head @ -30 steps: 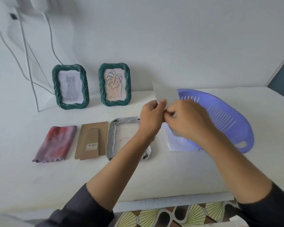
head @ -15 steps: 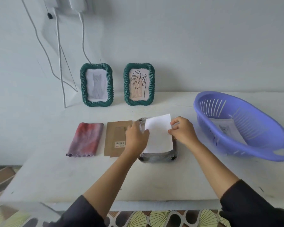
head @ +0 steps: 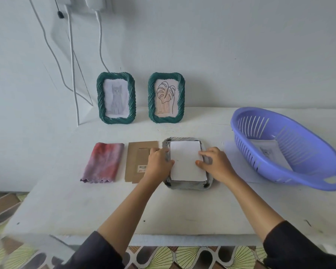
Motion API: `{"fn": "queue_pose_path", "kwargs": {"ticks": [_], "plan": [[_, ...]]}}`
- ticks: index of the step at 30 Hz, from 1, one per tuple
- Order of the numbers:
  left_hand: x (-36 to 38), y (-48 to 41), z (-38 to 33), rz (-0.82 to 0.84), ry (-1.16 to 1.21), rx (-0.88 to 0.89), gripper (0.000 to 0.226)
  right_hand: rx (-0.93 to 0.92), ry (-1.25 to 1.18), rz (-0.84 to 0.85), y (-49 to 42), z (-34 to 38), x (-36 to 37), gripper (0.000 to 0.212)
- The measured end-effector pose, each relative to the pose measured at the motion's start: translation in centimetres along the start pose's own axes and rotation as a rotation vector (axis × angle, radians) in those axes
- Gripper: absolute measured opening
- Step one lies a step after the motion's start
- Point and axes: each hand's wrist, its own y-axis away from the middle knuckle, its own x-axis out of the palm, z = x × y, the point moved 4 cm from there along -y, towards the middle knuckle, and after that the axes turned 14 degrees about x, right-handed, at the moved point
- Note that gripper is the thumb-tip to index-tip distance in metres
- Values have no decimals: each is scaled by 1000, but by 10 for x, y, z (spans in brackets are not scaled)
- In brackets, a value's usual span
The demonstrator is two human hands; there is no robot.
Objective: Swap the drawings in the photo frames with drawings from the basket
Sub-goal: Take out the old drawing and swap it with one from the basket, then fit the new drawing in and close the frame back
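Fingers of left hand [head: 159, 164] and right hand [head: 214, 165] press paper [head: 186, 162] beside cardboard backing [head: 138, 152].

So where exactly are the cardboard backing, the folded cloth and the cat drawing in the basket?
cardboard backing [head: 139, 152]: head view, on its bare upper middle.
folded cloth [head: 103, 162]: head view, on its red and purple centre.
cat drawing in the basket [head: 268, 152]: head view, on the sheet's middle.

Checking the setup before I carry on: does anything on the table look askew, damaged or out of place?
The purple basket sits tipped, its far rim raised, with a drawing inside. The face-down frame is open, its cardboard backing lying beside it. Nothing looks damaged or spilled.
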Motion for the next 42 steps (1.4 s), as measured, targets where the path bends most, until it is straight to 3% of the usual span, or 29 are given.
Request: {"fn": "queue_pose_path", "kwargs": {"ticks": [13,17,20,26,37,42], "plan": [[-2,0,-1,31,-29,-3,44,-12,-3,4,6,-5,2,47],[-15,5,-1,-155,-78,-17,38,-23,0,18,6,-8,2,49],[-35,12,7,-320,-182,-132,39,-27,-1,17,7,-8,3,50],[-40,18,25,-124,-348,-383,52,-27,-11,4,10,-9,4,51],[-38,14,28,-64,-390,-423,56,-27,-24,-4,12,-8,3,52],[-44,9,34,-109,-264,-467,66,-20,-29,14,10,-9,3,52]]}}
